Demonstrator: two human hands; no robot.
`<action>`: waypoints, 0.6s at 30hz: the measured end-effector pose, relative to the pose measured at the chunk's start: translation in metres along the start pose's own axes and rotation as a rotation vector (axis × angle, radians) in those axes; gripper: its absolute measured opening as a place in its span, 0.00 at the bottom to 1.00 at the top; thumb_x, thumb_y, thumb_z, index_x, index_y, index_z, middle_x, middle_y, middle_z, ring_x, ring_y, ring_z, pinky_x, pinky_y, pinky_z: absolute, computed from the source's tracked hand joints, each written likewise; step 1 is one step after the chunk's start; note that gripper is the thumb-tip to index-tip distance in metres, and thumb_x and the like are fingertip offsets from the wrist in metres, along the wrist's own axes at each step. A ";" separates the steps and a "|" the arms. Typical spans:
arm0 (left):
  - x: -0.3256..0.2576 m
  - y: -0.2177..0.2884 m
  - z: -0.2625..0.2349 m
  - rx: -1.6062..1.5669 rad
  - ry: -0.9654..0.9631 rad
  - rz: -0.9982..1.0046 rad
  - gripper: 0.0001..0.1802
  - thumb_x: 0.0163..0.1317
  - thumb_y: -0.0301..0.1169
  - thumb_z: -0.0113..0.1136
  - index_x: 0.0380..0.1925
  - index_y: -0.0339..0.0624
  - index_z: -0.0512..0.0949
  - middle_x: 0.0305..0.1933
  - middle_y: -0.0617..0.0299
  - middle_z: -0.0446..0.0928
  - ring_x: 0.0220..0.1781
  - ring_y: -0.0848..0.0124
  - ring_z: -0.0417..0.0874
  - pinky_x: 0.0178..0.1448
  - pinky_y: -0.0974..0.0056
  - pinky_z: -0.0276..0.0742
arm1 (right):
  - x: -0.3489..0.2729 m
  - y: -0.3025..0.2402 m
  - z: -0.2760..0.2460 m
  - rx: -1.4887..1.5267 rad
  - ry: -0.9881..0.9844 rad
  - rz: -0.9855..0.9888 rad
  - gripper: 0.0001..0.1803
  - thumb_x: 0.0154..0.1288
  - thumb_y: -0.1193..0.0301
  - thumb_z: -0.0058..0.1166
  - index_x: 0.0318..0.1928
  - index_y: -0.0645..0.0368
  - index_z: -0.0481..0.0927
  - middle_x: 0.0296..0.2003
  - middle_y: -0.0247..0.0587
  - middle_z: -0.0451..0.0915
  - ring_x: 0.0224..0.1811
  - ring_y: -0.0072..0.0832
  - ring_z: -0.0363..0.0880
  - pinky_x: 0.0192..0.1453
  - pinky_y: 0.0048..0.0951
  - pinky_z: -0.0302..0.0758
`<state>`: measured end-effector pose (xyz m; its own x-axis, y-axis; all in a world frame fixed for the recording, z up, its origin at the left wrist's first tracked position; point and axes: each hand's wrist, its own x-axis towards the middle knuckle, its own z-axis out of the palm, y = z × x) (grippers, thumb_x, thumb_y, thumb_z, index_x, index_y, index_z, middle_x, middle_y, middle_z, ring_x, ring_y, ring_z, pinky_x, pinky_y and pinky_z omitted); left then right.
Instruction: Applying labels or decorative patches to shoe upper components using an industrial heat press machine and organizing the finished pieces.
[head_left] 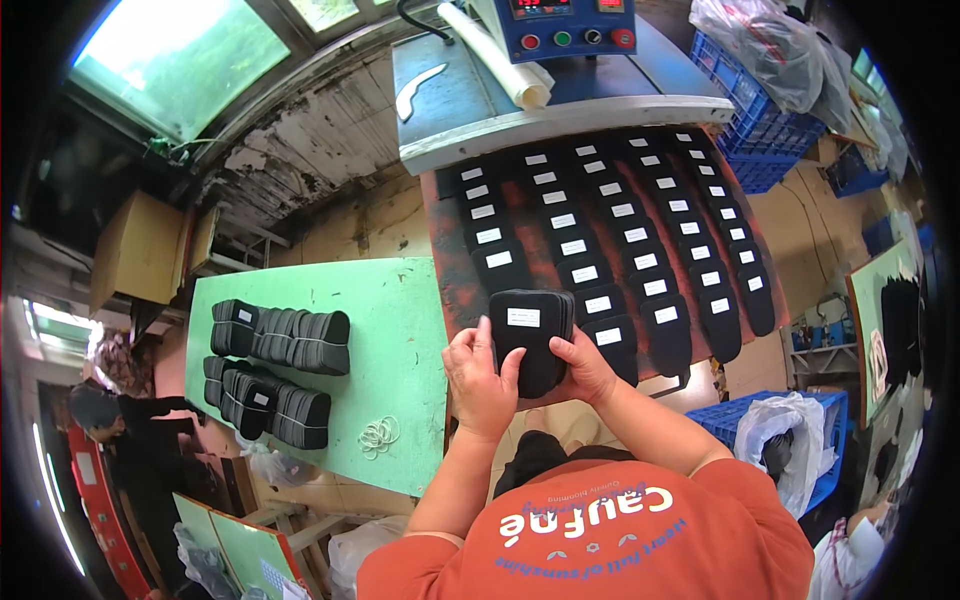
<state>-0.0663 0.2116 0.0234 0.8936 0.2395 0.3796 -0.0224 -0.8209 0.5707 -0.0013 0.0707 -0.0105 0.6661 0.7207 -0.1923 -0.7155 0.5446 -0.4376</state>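
Observation:
Directly before me is a neat stack of black rounded pads (535,352), a small white label on its top piece. My left hand (482,382) grips its left side, thumb at the front edge. My right hand (588,370) holds the right side, so both hands are closed on it. Beyond it, overlapping rows of labelled black pads (665,335) cover a worn red-and-black board (526,228). To the left, a green table (405,320) carries an upper row of banded pads (280,335) and a lower row of banded pads (268,402). Loose pale rubber bands (378,437) lie near its front.
Behind the board stands a machine with a blue control panel (570,32) and a bench holding a white roll (500,65). Blue crates (745,120) stack at the far right; another blue crate (828,425) sits nearer. A person (110,420) is at the far left.

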 end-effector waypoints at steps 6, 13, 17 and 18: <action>0.009 0.018 0.026 -0.475 0.012 -0.350 0.16 0.47 0.22 0.66 0.37 0.33 0.75 0.32 0.63 0.71 0.23 0.81 0.67 0.28 0.74 0.67 | -0.030 -0.008 -0.024 -0.032 0.113 -0.116 0.35 0.53 0.63 0.63 0.58 0.59 0.62 0.51 0.40 0.72 0.53 0.30 0.73 0.57 0.34 0.72; 0.010 0.010 0.060 -0.647 0.064 -0.047 0.10 0.53 0.23 0.63 0.33 0.34 0.72 0.29 0.66 0.71 0.22 0.83 0.67 0.26 0.78 0.65 | -0.045 -0.021 -0.034 -0.020 0.224 -0.231 0.35 0.53 0.66 0.63 0.60 0.55 0.61 0.53 0.38 0.70 0.55 0.31 0.70 0.59 0.35 0.70; 0.035 -0.030 0.064 -1.009 0.110 -0.649 0.06 0.59 0.25 0.58 0.29 0.39 0.71 0.20 0.68 0.70 0.16 0.83 0.66 0.19 0.77 0.61 | -0.057 -0.043 -0.039 0.079 0.185 -0.263 0.31 0.58 0.66 0.57 0.60 0.54 0.61 0.53 0.39 0.70 0.57 0.32 0.69 0.59 0.37 0.69; 0.039 -0.047 0.067 -0.920 0.085 -0.651 0.06 0.58 0.26 0.59 0.29 0.39 0.71 0.21 0.68 0.71 0.16 0.83 0.66 0.19 0.77 0.61 | -0.060 -0.047 -0.043 0.145 0.144 -0.240 0.29 0.59 0.67 0.55 0.60 0.54 0.61 0.53 0.39 0.70 0.56 0.32 0.70 0.59 0.37 0.70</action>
<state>-0.0008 0.2251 -0.0373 0.8232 0.5454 -0.1580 0.0837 0.1586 0.9838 0.0014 -0.0159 -0.0162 0.8354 0.5011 -0.2257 -0.5495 0.7549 -0.3578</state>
